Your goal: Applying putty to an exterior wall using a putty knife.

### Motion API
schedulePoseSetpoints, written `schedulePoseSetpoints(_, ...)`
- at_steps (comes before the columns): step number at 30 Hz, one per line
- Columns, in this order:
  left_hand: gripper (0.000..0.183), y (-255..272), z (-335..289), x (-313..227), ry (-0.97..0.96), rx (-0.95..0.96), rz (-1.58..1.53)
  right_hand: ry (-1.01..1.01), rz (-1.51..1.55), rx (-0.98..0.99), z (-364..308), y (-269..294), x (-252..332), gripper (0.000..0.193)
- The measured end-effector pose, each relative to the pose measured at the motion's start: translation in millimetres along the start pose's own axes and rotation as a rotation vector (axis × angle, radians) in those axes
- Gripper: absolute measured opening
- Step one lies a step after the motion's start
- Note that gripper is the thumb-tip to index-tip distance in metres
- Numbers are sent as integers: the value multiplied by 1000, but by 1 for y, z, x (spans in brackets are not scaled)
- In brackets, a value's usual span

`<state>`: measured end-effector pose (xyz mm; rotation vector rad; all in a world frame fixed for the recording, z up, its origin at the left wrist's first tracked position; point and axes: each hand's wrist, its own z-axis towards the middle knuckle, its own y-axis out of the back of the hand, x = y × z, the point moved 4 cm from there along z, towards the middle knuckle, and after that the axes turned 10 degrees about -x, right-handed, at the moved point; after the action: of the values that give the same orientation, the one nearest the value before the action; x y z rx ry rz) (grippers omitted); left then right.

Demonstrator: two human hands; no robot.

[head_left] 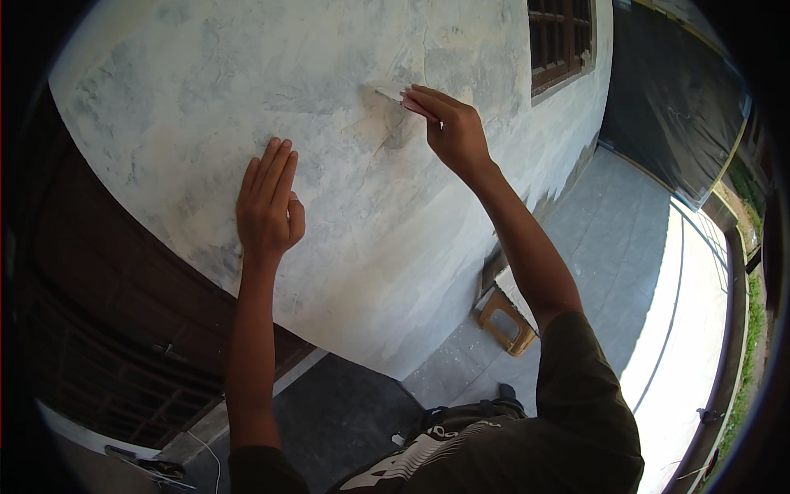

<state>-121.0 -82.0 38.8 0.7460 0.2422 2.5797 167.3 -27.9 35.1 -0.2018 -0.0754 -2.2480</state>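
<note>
Right hand [457,132] pinches scraper [420,108] on patchy wall [346,222], seemingly smoothing; left hand [267,202] flat, holding nothing visible; next stroke wants even pressure

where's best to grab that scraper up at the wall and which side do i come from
Probably by the pinkish handle of the scraper, coming from its lower right, where the right hand holds it. The handle slants down-right in the picture, while the thin blade points up-left at the wall, so that end seems best left free.
</note>
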Motion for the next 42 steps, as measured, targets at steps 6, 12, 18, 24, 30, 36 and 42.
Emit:
schedulePoseSetpoints(6, 55, -1, 0, -1, 11, 1, -17, -33, -39, 80, -26, -24, 12, 38)
schedulePoseSetpoints(12, 53, -2, 2, 2, -20, -3, 24, -115, 48, 274, -91, -25, 30, 27)
schedulePoseSetpoints(18, 53, -1, -4, 6, -10, -2, 31, -546, 335, 621, -161, -32, 18, 34)
schedulePoseSetpoints(24, 53, 2, -1, 0, -2, 5, 8, 42, 19, -18, -48, -33, 28, 56)
schedulePoseSetpoints(30, 54, -1, 0, -1, -6, 17, 20, 138, -184, 149, -116, -56, 23, 56)
schedulePoseSetpoints(36, 55, -1, -3, 3, -10, -9, 28, -421, -109, 823, -273, 4, -25, 31)
schedulePoseSetpoints(42, 53, 0, -4, 3, -14, -2, 37, -624, 123, 415, -185, 27, -3, 34)
